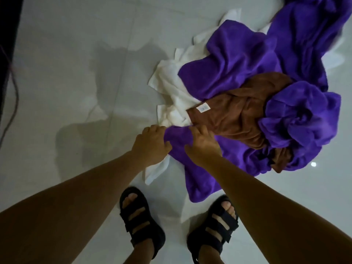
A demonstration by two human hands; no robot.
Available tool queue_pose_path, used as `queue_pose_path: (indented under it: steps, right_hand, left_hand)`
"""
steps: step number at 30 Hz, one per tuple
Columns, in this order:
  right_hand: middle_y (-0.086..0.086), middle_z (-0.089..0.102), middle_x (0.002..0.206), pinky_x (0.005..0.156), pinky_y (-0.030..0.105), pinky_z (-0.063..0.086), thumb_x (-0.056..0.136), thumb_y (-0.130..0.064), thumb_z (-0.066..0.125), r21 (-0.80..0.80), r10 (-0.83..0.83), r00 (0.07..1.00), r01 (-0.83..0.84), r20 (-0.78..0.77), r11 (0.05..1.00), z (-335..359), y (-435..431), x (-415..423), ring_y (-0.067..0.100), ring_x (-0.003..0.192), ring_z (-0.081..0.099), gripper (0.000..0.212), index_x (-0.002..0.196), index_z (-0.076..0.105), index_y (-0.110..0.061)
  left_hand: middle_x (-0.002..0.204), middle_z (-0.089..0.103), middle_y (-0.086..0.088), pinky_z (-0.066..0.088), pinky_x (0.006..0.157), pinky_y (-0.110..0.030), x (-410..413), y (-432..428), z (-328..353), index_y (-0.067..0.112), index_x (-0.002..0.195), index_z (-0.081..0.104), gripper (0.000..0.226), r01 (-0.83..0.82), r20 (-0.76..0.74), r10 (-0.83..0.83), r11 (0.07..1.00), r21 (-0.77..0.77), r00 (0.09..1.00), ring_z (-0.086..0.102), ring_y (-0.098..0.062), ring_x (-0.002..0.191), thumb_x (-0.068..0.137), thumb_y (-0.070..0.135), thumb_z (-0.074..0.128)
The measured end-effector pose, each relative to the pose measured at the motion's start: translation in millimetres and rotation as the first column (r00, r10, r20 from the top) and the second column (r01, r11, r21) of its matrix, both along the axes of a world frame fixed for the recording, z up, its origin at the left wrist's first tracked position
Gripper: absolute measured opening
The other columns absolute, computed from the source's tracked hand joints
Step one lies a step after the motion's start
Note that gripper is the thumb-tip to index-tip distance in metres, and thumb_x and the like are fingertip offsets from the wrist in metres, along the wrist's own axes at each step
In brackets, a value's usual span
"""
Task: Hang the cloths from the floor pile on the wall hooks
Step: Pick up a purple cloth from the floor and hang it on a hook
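Note:
A pile of cloths lies on the pale tiled floor. Its nearest piece is a purple cloth that reaches down toward my feet. My left hand grips the top corner of this purple cloth. Just to its right, my right hand pinches the same edge. Behind them lies a brown cloth with a small white label. More purple cloths sit over and right of it, and white cloths spread out on the left side. No wall hooks are in view.
My two feet in black strap sandals stand just below the pile on the glossy floor. A dark vertical edge with a thin cable runs along the far left.

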State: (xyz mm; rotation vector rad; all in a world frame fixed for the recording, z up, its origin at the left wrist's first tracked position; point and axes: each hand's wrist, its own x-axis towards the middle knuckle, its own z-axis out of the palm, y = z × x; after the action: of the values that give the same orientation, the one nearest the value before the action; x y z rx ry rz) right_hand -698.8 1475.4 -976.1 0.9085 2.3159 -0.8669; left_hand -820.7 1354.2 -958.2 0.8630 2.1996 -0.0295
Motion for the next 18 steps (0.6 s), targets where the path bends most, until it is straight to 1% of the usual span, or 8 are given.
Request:
queue_pose_path:
  steps: [3, 5, 7, 10, 12, 14, 16, 18]
  right_hand:
    - [0.002, 0.037, 0.142, 0.091, 0.040, 0.047, 0.085, -0.022, 0.059, 0.112, 0.127, 0.992, -0.125, -0.005, 0.986, -33, -2, -12, 0.029, 0.119, 0.041, 0.067, 0.147, 0.031, -0.021]
    - [0.005, 0.045, 0.132, 0.085, 0.038, 0.046, 0.087, -0.017, 0.054, 0.223, 0.233, 0.971, -0.239, 0.053, 0.945, -48, -4, -16, 0.030, 0.115, 0.044, 0.055, 0.140, 0.039, -0.017]
    - [0.008, 0.051, 0.123, 0.084, 0.038, 0.043, 0.090, -0.015, 0.049, 0.280, 0.270, 0.956, -0.292, 0.112, 0.914, -51, -6, -18, 0.031, 0.111, 0.048, 0.038, 0.128, 0.050, -0.013]
    - [0.008, 0.052, 0.119, 0.081, 0.038, 0.044, 0.093, -0.021, 0.051, 0.279, 0.200, 0.976, -0.217, 0.086, 0.935, -31, -9, -8, 0.031, 0.107, 0.053, 0.036, 0.128, 0.049, -0.014]
    - [0.009, 0.052, 0.118, 0.074, 0.038, 0.045, 0.093, -0.023, 0.053, 0.265, 0.124, 0.992, -0.126, 0.024, 0.956, -3, -5, 1, 0.031, 0.102, 0.056, 0.035, 0.127, 0.047, -0.013]
    - [0.010, 0.055, 0.116, 0.072, 0.038, 0.045, 0.092, -0.028, 0.056, 0.215, 0.052, 0.999, -0.052, 0.002, 0.975, 33, 1, 10, 0.034, 0.099, 0.060, 0.034, 0.121, 0.050, -0.011]
    - [0.012, 0.058, 0.114, 0.076, 0.038, 0.045, 0.091, -0.034, 0.059, 0.147, 0.038, 0.999, -0.042, 0.030, 0.988, 72, 10, 16, 0.034, 0.101, 0.061, 0.036, 0.117, 0.053, -0.010]
    - [0.012, 0.062, 0.107, 0.075, 0.037, 0.044, 0.090, -0.040, 0.060, 0.099, 0.054, 0.998, -0.056, 0.021, 0.994, 120, 18, 16, 0.034, 0.099, 0.062, 0.034, 0.109, 0.058, -0.012]
  left_hand:
    - [0.138, 0.046, -0.010, 0.041, 0.098, -0.041, 0, -4, -26, 0.013, 0.139, 0.039, 0.055, -0.008, 0.000, 0.008, 0.999, 0.039, 1.000, 0.043, -0.029, 0.126, 0.091, 0.037, 0.050]
    - [0.138, 0.046, -0.010, 0.040, 0.097, -0.041, 1, -7, -36, 0.013, 0.139, 0.039, 0.056, -0.024, 0.007, 0.024, 0.998, 0.050, 1.000, 0.043, -0.029, 0.125, 0.090, 0.037, 0.051]
    - [0.138, 0.046, -0.010, 0.041, 0.098, -0.041, 2, -13, -37, 0.013, 0.139, 0.039, 0.056, -0.051, 0.029, 0.049, 0.997, 0.059, 0.998, 0.043, -0.029, 0.125, 0.090, 0.038, 0.052]
    - [0.140, 0.044, -0.010, 0.041, 0.101, -0.042, 4, -23, -20, 0.013, 0.143, 0.034, 0.063, -0.079, 0.076, 0.075, 0.995, 0.055, 0.994, 0.042, -0.030, 0.128, 0.090, 0.039, 0.055]
    - [0.144, 0.041, -0.009, 0.039, 0.104, -0.042, 5, -24, 5, 0.014, 0.147, 0.028, 0.069, -0.099, 0.117, 0.093, 0.994, 0.049, 0.989, 0.039, -0.029, 0.131, 0.090, 0.040, 0.056]
    - [0.146, 0.038, -0.008, 0.038, 0.106, -0.042, 5, -22, 37, 0.015, 0.148, 0.025, 0.072, -0.108, 0.145, 0.099, 0.993, 0.056, 0.984, 0.037, -0.029, 0.132, 0.090, 0.041, 0.057]
    - [0.148, 0.036, -0.007, 0.037, 0.107, -0.041, 1, -14, 76, 0.016, 0.149, 0.022, 0.077, -0.090, 0.155, 0.074, 0.991, 0.100, 0.985, 0.035, -0.028, 0.134, 0.088, 0.042, 0.060]
    - [0.150, 0.033, -0.006, 0.035, 0.107, -0.040, -5, -4, 121, 0.019, 0.150, 0.019, 0.085, -0.074, 0.192, 0.044, 0.986, 0.149, 0.980, 0.033, -0.028, 0.135, 0.083, 0.041, 0.066]
